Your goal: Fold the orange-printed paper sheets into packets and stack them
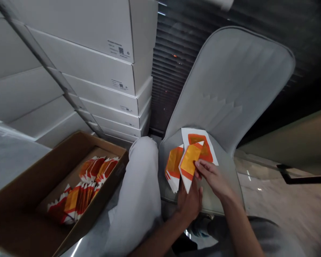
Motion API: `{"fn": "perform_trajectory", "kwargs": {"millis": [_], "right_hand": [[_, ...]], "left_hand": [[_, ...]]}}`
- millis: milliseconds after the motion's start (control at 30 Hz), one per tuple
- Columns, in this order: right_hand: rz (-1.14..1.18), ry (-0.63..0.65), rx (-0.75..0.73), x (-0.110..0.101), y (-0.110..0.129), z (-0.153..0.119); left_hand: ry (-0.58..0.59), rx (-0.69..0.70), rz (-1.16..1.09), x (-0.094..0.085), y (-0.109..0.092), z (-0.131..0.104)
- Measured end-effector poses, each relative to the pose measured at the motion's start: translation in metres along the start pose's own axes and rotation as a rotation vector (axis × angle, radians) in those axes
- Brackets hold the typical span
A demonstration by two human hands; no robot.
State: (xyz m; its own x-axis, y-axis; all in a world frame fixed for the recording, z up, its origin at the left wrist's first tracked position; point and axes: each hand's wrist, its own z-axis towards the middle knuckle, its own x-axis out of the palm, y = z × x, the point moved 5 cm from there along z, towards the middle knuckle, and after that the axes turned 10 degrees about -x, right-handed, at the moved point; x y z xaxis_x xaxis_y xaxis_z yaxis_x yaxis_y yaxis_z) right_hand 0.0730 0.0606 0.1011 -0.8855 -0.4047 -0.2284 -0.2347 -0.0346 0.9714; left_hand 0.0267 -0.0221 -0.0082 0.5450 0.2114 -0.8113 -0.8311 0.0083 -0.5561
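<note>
A folded paper sheet (190,160), printed yellow-orange with a red band and white edges, is tilted above the seat of a grey chair. My right hand (210,175) pinches its right edge between thumb and fingers. From below, my left hand (189,200) grips the lower part of the same sheet; most of its fingers are hidden behind the paper. Just left, other folded paper (173,160) with the same print lies on the seat. A flat white sheet (213,151) with a red and orange square lies behind, partly covered by the folded one.
The grey chair (235,67) stands before dark blinds (171,71). At the lower left, an open cardboard box (21,175) holds several folded papers (77,200) in rows. Stacked white boxes (96,67) rise behind it. My knee (143,153) is between box and chair.
</note>
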Motion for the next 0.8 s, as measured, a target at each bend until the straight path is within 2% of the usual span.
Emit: {"fn": "perform_trajectory", "kwargs": {"millis": [100,200,567,800], "right_hand": [[0.046,0.04,0.059,0.021,-0.009,0.013],[0.041,0.037,0.064,0.028,-0.019,0.021],[-0.137,0.018,-0.025,0.037,-0.045,0.027],[-0.233,0.027,-0.057,0.036,-0.047,0.027]], "left_hand": [[0.002,0.0,0.025,0.006,0.0,-0.002],[0.028,-0.005,0.021,0.01,0.0,-0.004],[0.03,0.014,-0.028,0.003,-0.002,0.003],[0.028,0.004,-0.044,-0.003,-0.003,0.004]]}}
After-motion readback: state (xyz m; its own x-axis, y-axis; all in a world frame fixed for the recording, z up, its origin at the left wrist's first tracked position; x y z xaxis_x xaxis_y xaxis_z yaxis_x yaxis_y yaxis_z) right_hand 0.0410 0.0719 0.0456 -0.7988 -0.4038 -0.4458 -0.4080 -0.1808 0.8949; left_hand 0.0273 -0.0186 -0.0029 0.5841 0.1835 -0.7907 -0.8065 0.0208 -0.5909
